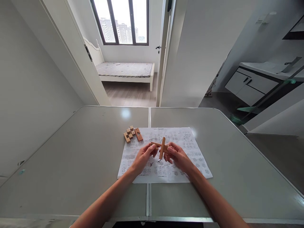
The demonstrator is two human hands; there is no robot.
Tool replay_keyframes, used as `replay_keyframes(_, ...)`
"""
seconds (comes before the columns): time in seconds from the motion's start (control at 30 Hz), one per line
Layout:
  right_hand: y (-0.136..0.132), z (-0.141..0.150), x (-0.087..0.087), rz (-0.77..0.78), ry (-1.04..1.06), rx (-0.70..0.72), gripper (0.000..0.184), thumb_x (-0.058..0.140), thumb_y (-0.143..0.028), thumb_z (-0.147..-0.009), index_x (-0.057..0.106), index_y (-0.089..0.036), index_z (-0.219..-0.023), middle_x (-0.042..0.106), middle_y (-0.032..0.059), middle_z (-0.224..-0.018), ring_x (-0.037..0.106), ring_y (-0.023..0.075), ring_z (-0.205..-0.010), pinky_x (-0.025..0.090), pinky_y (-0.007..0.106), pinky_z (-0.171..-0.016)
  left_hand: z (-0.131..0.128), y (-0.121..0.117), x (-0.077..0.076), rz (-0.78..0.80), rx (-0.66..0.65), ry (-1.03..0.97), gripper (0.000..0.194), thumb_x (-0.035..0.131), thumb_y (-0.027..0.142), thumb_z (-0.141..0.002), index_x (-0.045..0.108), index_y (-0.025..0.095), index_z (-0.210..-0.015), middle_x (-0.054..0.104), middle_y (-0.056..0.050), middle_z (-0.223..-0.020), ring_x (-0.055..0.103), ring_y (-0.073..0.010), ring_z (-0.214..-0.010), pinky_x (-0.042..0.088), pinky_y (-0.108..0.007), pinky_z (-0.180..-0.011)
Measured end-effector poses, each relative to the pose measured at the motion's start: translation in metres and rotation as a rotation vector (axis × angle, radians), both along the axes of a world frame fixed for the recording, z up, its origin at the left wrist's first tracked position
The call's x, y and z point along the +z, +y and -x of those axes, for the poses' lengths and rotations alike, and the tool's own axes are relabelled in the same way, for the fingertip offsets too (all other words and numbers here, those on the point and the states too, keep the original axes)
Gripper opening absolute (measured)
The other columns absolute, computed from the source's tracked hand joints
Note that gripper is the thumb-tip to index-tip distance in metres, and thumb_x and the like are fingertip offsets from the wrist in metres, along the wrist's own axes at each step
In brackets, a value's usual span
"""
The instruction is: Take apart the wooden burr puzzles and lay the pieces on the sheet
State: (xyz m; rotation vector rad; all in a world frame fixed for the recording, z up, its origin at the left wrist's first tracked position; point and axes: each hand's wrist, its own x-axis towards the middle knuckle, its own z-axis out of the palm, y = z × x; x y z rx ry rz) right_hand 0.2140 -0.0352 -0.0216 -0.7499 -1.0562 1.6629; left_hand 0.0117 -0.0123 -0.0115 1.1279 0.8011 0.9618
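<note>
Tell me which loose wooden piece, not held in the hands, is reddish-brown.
The flat notched piece, rightmost of the loose group; the other loose pieces are a paler tan.

The paper sheet [194, 171] lies across the centre seam [149, 117] of the desk [83, 158], between far and near edges, with loose blocks [130, 136] at its far left corner and crossed blocks [162, 147] above it.

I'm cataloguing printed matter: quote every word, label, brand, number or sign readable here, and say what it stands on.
Printed sheet: heading, captions and diagram labels, all too small and blurred to read.
Held wooden pieces: no text visible.
Loose wooden pieces: no text visible.
Nothing readable elsewhere.
</note>
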Motion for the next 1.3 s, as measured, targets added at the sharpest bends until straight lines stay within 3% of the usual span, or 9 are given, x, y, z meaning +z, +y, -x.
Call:
replay_keyframes(0.2,-0.001,-0.001,0.003,0.051,0.030,-0.004,0.069,0.084,-0.065,-0.077,0.062,-0.021,-0.125,0.060,-0.0011,-0.073,0.047,0.0129,-0.055,0.033,0.027,-0.051,0.000,-0.004,0.009,0.017,-0.063,-0.006,0.036,0.062,0.051,-0.097,0.072,0.016,-0.096,0.060,-0.004,-0.085,0.051,-0.0167,-0.077,0.044,-0.029,-0.074)
replay_keyframes(0.33,-0.002,-0.002,0.004,0.040,0.019,0.030,0.060,0.084,-0.065,-0.078,0.070,-0.022,-0.117,0.055,-0.0016,-0.072,0.042,0.0120,-0.056,0.032,0.028,-0.055,-0.001,-0.004,0.010,0.019,-0.076,-0.011,0.037,0.063,0.052,-0.096,0.072,0.016,-0.095,0.059,-0.004,-0.085,0.051,-0.0167,-0.077,0.044,-0.029,-0.073)
replay_keyframes(0.73,-0.001,0.001,-0.003,-0.051,0.002,0.018,0.052,0.082,-0.060,-0.083,0.066,-0.024,-0.116,0.061,-0.0008,-0.087,0.038,0.0048,-0.046,0.028,0.026,-0.048,-0.001,-0.001,0.003,0.052,-0.093,-0.080,0.038,0.065,0.052,-0.096,0.071,0.015,-0.095,0.061,-0.006,-0.088,0.051,-0.0155,-0.077,0.043,-0.028,-0.072)
replay_keyframes(1.0,0.004,0.000,-0.008,0.010,0.033,-0.145,0.042,0.083,-0.056,-0.084,0.064,-0.024,-0.103,0.044,-0.0098,-0.062,0.021,0.0040,-0.042,0.014,0.023,-0.042,-0.003,0.000,0.002,0.110,-0.033,-0.121,0.040,0.073,0.053,-0.091,0.073,0.014,-0.096,0.055,-0.002,-0.081,0.048,-0.0132,-0.072,0.041,-0.028,-0.071)
replay_keyframes(1.3,0.001,-0.004,-0.006,0.087,0.074,-0.113,0.033,0.079,-0.052,-0.090,0.069,-0.023,-0.103,0.040,-0.0082,-0.058,0.028,0.0078,-0.050,0.027,0.024,-0.050,-0.003,0.000,0.009,0.125,-0.025,-0.134,0.042,0.076,0.054,-0.088,0.074,0.013,-0.097,0.054,-0.002,-0.079,0.049,-0.0131,-0.071,0.041,-0.028,-0.069)
